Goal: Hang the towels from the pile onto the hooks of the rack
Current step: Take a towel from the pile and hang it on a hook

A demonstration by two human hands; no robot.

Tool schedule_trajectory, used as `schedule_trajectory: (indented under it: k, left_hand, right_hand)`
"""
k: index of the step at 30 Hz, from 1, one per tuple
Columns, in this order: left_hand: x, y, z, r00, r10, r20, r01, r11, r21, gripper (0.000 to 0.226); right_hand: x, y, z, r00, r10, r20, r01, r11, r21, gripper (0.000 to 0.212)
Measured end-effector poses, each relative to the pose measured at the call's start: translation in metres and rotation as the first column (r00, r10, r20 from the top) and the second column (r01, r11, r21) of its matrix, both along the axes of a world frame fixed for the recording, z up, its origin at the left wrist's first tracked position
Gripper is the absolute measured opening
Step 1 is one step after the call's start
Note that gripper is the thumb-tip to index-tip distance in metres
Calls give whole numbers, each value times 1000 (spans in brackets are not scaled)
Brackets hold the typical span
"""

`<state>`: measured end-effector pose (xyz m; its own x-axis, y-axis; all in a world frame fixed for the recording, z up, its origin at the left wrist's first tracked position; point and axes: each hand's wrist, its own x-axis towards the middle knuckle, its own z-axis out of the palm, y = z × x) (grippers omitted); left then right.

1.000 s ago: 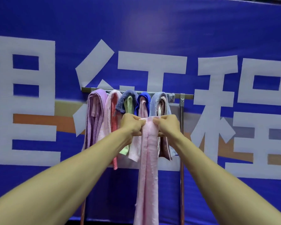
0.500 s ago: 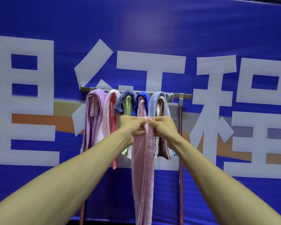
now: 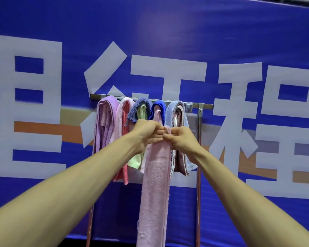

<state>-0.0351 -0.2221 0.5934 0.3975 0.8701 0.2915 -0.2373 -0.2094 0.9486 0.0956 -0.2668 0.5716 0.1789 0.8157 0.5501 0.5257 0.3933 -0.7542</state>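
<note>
A long pale pink towel [image 3: 154,189] hangs straight down in front of the rack. My left hand [image 3: 146,131] and my right hand [image 3: 181,139] grip its bunched top edge, knuckles almost touching. Behind them the metal rack bar [image 3: 206,105] carries several hung towels: a purple towel [image 3: 105,122], a pink and coral towel [image 3: 122,125], a slate blue towel over a green one [image 3: 140,109], a royal blue towel [image 3: 159,106] and a light blue towel [image 3: 177,113]. An empty hook [image 3: 189,106] shows right of the light blue towel.
The rack stands on two thin posts, the right post [image 3: 198,175] and the left post [image 3: 89,225], close against a big blue banner [image 3: 168,41] with large white characters. The pile of towels is out of view.
My hands have drawn together, gathering the pink towel's top edge into a narrow bunch. The towel hangs narrower than a second ago.
</note>
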Motion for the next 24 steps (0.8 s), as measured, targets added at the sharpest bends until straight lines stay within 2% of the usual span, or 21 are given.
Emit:
schedule_trajectory:
  k: [2,5,6,8,10,11,12,14,16,17,20,24]
  left_hand:
    - [-3,3,-2,993,100,64,-105,991,78,18]
    - [-15,17,-8,948,293,121,-313,924,219,20]
    - [-20,21,-12,957,278,83,-290,926,241,24]
    - [-30,29,-22,991,125,-42,-113,971,210,33]
    - [-37,31,-31,989,-48,-141,69,986,153,34]
    - [-38,31,-35,985,-78,-157,103,982,161,31]
    - [-37,32,-39,986,-60,-154,91,976,200,26]
    - [-35,35,-44,990,78,-121,-36,947,318,10]
    - [-31,37,-44,975,195,-108,-133,896,424,13]
    - [-27,39,-41,971,218,-101,-148,874,462,16]
    - [-15,40,-34,974,218,-54,-157,835,527,8]
    - [-3,43,-41,957,276,-92,-187,824,534,10]
  right_hand:
    - [-8,1,3,999,7,-44,-7,1000,-10,22]
    - [-16,2,10,1000,-6,7,6,1000,2,33]
    - [-18,2,11,1000,-12,-1,12,1000,11,35]
    - [-20,2,12,998,6,-70,-4,1000,23,40]
    - [-20,1,13,992,18,-128,-15,1000,27,40]
    - [-18,2,12,992,14,-128,-11,1000,18,38]
    - [-16,2,10,996,5,-93,-5,1000,3,36]
    - [-8,4,2,997,-51,63,54,997,-54,26]
    - [-3,5,-5,969,-129,211,144,988,-55,24]
    - [-1,7,-4,956,-178,231,182,983,5,25]
    - [-1,14,9,946,-308,104,277,931,237,28]
    - [3,25,8,947,-318,38,306,933,189,25]
